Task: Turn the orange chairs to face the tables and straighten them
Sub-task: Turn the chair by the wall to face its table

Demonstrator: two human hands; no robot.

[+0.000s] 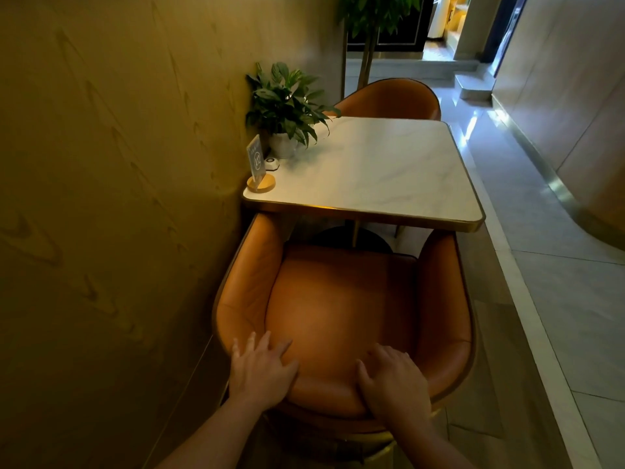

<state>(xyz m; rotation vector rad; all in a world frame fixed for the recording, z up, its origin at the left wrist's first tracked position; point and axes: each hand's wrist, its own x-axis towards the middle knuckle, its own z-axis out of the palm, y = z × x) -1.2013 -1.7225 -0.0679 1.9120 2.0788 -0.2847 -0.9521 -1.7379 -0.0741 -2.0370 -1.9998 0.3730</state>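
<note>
An orange leather chair (341, 299) stands right below me, its seat facing the white marble table (378, 170), its arms reaching under the near table edge. My left hand (260, 370) lies over the top of the backrest on the left, fingers spread onto the inner padding. Over the same backrest on the right rests my right hand (392, 380), fingers curled on the rim. A second orange chair (392, 98) stands at the table's far side, facing the table.
A wood-panelled wall (118, 198) runs close along the left of chair and table. On the table's left side stand a potted plant (287, 106), a table-number sign (258, 167) and a small call button (271, 163). A tiled aisle (541, 265) runs along the right.
</note>
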